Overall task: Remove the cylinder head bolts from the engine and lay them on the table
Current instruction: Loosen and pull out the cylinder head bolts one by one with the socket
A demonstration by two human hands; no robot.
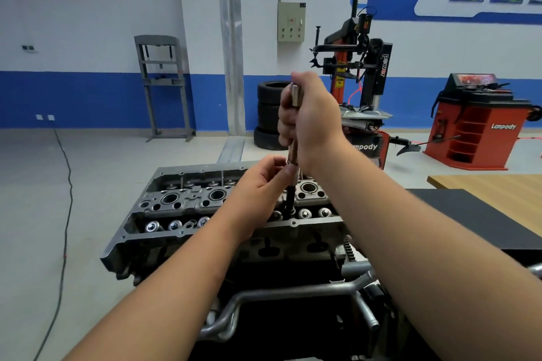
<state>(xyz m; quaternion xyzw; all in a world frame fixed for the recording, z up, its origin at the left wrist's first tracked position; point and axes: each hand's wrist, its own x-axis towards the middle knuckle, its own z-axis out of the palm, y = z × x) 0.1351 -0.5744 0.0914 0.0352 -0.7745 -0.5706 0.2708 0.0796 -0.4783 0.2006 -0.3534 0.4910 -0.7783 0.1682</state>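
Over the engine (234, 214), at its near row of valve gear, we hold a long metal tool (294, 138) upright. Our right hand (311, 123) is wrapped tight around its upper part, fingers closed on the shaft, with the silver top end poking out just above the fist. Our left hand (264, 182) sits lower, thumb and fingertips pinched together on the tool where silver turns to a dark lower section. That dark section (290, 199) runs straight down into the cylinder head (187, 199), between the central spark-plug wells and the near row of springs. We cannot tell whether a bolt sits under its tip; the spot is hidden by the tool and our left wrist. No loose head bolts show clearly on any surface we can see.

Head lies open, cover off; round wells and shiny valve caps exposed. Metal pipes (281, 293) cross below the block, nearest us.

To the right, a black mat (475, 214) on the bench, and beyond it a wooden table (492, 184). Behind: stacked tyres (268, 114), a red-and-black tyre changer (360, 76), a red wheel balancer (478, 126), a grey press frame (162, 82) against the blue-banded wall.
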